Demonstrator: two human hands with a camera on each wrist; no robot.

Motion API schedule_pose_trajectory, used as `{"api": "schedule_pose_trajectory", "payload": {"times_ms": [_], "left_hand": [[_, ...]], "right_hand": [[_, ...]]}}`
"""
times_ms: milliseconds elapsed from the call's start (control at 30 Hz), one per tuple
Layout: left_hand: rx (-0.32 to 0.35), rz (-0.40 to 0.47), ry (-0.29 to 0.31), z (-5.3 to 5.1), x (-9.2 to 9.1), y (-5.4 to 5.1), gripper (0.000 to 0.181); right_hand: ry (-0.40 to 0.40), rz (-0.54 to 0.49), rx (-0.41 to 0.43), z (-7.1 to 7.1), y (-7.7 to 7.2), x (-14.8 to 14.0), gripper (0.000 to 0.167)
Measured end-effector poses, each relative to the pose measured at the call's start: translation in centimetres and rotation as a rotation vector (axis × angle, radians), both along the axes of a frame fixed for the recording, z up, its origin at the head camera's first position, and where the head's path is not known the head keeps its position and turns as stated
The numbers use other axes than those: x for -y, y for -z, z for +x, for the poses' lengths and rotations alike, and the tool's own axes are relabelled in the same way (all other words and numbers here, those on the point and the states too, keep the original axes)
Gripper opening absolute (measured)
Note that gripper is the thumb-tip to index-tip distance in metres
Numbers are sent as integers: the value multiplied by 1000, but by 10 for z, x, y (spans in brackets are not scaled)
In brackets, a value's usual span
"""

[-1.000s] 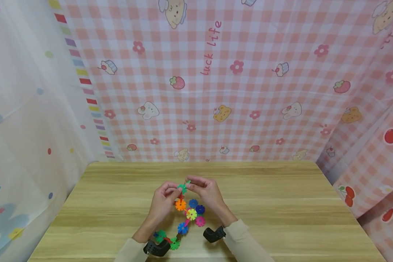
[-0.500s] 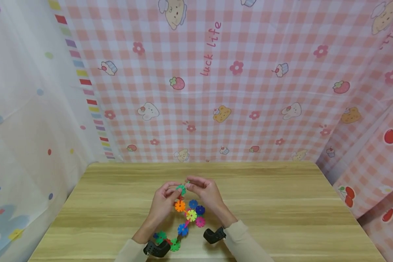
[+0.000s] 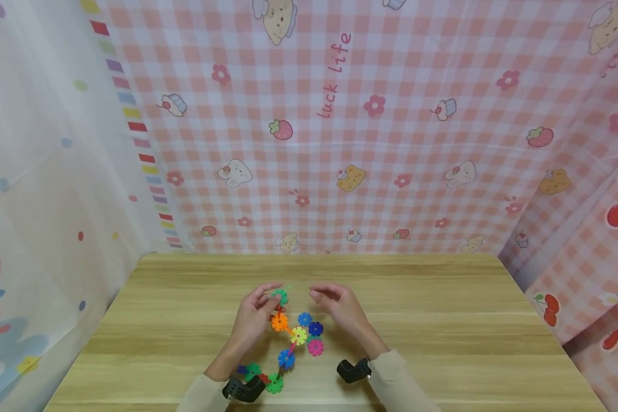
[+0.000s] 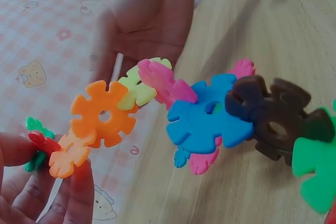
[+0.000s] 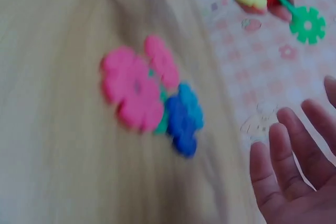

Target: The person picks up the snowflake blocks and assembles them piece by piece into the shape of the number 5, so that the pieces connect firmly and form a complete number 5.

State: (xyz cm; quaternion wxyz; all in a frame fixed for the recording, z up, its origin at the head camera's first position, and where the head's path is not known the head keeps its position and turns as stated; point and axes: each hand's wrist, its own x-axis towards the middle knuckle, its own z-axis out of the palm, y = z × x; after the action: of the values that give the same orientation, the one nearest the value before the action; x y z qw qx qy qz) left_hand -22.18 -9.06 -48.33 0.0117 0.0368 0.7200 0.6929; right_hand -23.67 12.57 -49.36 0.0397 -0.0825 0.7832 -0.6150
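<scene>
The left hand (image 3: 253, 313) pinches the green end of a chain of joined flower-shaped discs. From there run a red disc, an orange disc (image 4: 104, 114), a yellow disc (image 3: 298, 336), a pink one, a blue disc (image 4: 210, 113), a brown disc (image 4: 275, 121) and green ones near the left wrist. In the right wrist view a green disc (image 5: 307, 25) sticks out at the chain's end. The right hand (image 3: 346, 309) is off the chain, to its right, fingers apart and holding nothing. Pink (image 5: 132, 88) and dark blue (image 5: 181, 127) discs stand in a cluster between the hands.
A wooden table (image 3: 443, 332) lies under both hands. Behind it hangs a pink checked cloth (image 3: 309, 143), with a white patterned cloth (image 3: 41, 171) at the left. Each wrist carries a black mount; the left one (image 3: 244, 389) is close to green discs.
The right hand has let go of the green piece at the chain's top and moved right. The left hand, with the chain's end, has shifted slightly left.
</scene>
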Motion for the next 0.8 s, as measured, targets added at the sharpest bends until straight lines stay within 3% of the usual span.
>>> {"api": "schedule_pose_trajectory", "payload": {"times_ms": [300, 400, 633, 800], "left_hand": [[-11, -35, -15, -1, 5, 3, 31], [4, -38, -18, -1, 6, 2, 31], [27, -36, -23, -3, 11, 1, 31], [27, -40, -14, -2, 13, 1, 33]], "right_hand": [[-95, 149, 4, 0, 17, -16, 24], [-144, 155, 2, -1, 23, -18, 24], [-259, 242, 9, -2, 19, -22, 24], [-277, 259, -4, -2, 20, -20, 27]]}}
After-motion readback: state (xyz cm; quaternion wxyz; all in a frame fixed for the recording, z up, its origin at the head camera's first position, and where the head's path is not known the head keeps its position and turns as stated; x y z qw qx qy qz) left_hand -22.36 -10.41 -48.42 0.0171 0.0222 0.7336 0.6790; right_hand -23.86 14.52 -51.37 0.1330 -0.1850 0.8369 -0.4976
